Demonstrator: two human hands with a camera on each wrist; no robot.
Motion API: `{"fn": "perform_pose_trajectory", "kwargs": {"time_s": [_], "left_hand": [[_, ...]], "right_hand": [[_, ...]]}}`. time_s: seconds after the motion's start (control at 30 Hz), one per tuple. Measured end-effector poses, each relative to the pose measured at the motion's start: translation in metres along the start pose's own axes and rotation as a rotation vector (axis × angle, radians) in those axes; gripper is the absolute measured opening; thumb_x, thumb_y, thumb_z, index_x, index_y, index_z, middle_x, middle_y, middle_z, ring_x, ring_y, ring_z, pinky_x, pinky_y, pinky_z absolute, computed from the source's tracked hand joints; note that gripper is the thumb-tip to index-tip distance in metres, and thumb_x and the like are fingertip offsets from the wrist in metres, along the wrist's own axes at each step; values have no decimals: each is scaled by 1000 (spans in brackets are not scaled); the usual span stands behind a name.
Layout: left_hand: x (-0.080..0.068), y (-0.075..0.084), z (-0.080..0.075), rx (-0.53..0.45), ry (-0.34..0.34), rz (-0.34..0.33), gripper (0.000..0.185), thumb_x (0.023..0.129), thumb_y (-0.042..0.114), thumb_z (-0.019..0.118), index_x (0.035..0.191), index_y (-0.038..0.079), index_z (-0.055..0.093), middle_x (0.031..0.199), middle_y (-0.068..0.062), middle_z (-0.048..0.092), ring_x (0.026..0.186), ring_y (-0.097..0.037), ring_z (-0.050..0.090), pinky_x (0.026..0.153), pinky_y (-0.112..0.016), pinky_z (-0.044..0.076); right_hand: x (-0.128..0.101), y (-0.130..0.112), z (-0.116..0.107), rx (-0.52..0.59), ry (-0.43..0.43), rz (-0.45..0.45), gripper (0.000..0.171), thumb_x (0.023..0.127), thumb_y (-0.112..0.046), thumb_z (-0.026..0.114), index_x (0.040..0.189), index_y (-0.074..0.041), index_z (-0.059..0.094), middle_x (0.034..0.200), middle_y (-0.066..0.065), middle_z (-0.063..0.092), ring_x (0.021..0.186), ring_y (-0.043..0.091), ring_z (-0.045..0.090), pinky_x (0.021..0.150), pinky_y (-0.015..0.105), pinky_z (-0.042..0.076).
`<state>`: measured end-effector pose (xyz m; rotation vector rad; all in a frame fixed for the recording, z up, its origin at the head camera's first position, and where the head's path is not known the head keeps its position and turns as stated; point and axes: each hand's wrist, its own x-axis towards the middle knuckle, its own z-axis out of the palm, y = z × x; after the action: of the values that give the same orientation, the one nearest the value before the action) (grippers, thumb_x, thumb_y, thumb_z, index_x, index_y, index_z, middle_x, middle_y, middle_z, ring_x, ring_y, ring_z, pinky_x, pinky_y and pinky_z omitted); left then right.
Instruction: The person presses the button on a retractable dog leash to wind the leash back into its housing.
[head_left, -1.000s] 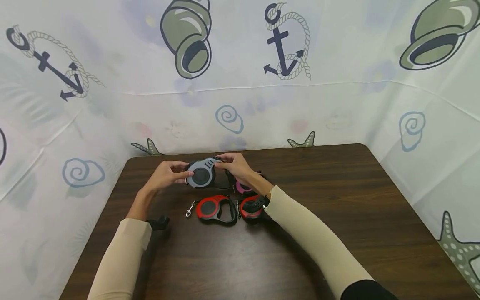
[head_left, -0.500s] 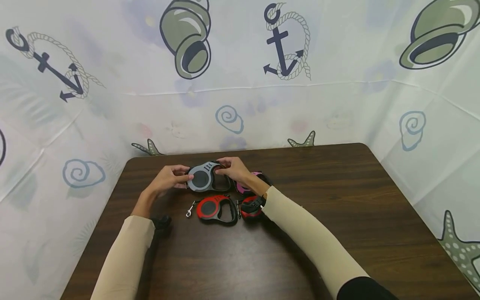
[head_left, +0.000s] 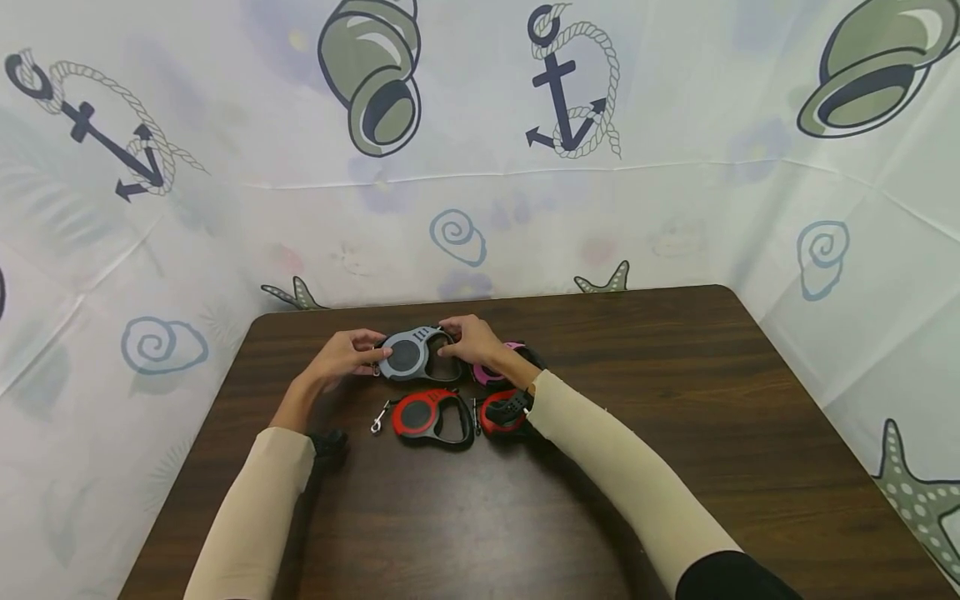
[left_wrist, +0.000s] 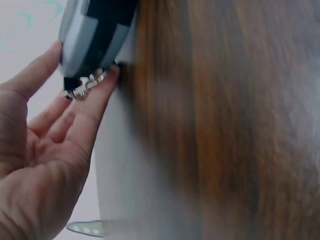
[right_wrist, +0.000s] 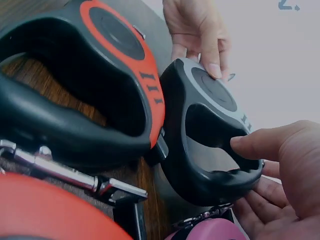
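Observation:
A grey and black retractable leash [head_left: 408,357] sits low at the table's far middle, held at both ends. My left hand [head_left: 371,354] pinches its front end by the metal clip [left_wrist: 85,86], thumb on top. My right hand [head_left: 450,337] grips its black handle loop [right_wrist: 220,172], thumb inside the opening and fingers beneath. Whether the leash rests on the wood I cannot tell. Just in front of it lies a red and black leash [head_left: 427,417], seen close in the right wrist view as the red and black leash [right_wrist: 100,85].
A second red leash [head_left: 501,414] and a pink leash [head_left: 491,371] lie partly under my right forearm. The dark wooden table [head_left: 675,417] is backed and flanked by a printed nautical curtain [head_left: 480,208]. Bare wood stretches to the right and toward me.
Both hands have brought the grey leash down and slightly toward me, and it now lies flatter. The other leashes have not moved.

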<state>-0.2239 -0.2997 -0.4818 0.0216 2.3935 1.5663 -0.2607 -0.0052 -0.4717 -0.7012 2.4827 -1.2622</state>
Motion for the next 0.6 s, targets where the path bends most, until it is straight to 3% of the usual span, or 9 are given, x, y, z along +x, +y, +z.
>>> {"fn": "perform_pose_trajectory", "kwargs": {"time_s": [0.17, 0.3, 0.6], "left_hand": [[-4, 8, 6, 50, 20, 2, 60, 98, 19, 79, 147, -5, 54, 152, -33, 50, 124, -34, 61, 88, -35, 62], [-9, 12, 11, 65, 18, 10, 60, 98, 12, 78, 149, -6, 51, 155, -34, 48, 141, -44, 49, 96, -42, 59], [-17, 15, 17, 219, 68, 76, 61, 96, 13, 81, 148, -5, 53, 149, -31, 55, 141, -46, 51, 110, -58, 46]], "right_hand": [[0, 2, 0, -68, 3, -10, 59, 95, -15, 81, 149, -3, 59, 144, 15, 66, 134, 28, 61, 111, 42, 49], [0, 1, 1, -97, 4, 1, 58, 95, -17, 81, 148, -4, 60, 144, 15, 66, 135, 27, 61, 112, 41, 48], [-2, -2, 5, -180, -18, -2, 64, 94, -20, 83, 150, -2, 58, 148, 15, 63, 138, 28, 60, 114, 42, 47]]}}
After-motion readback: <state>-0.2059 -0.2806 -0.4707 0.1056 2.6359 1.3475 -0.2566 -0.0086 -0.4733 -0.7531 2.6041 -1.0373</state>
